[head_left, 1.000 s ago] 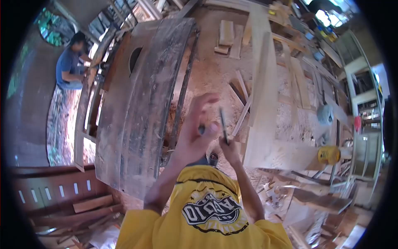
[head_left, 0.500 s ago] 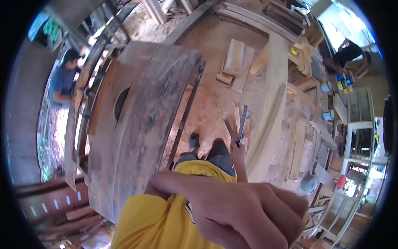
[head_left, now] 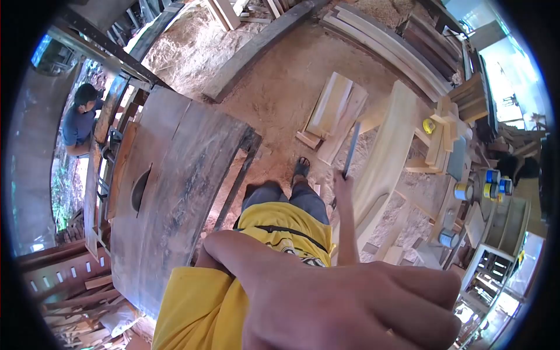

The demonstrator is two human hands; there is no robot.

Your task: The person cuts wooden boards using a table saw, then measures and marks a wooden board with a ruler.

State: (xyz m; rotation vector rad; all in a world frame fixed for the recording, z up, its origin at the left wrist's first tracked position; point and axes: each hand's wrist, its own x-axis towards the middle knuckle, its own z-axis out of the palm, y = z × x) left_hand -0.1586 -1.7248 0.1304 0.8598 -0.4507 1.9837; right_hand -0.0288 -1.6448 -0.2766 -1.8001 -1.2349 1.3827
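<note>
My left hand (head_left: 350, 303) looms large in the foreground, its arm bent across my yellow shirt. Its fingers are curled over, and whatever may be inside them is hidden. Further down, my right hand (head_left: 343, 183) is closed around a narrow dark grey strip (head_left: 352, 149) that sticks up past the fist. The strip's exact kind is not clear, and its lower part is mostly covered by the hand. Just right of this hand lies a long, pale, curved wooden plank (head_left: 388, 149). Nearer my left side is a dark wooden saw table (head_left: 181, 157) with a round blade (head_left: 140, 190) showing through its slot.
Short boards (head_left: 332, 111) lie on the dusty floor ahead. A thick beam (head_left: 256, 52) crosses behind them. Paint cans (head_left: 464, 191), yellow tape (head_left: 429, 125) and a pale cabinet frame (head_left: 507, 224) stand to the right. Another person (head_left: 81, 119) is beyond the saw table.
My view has shifted, and the saw table sits further left and lower. My right hand's strip now tilts more upright; the pale wooden sticks seen beside it earlier no longer show.
</note>
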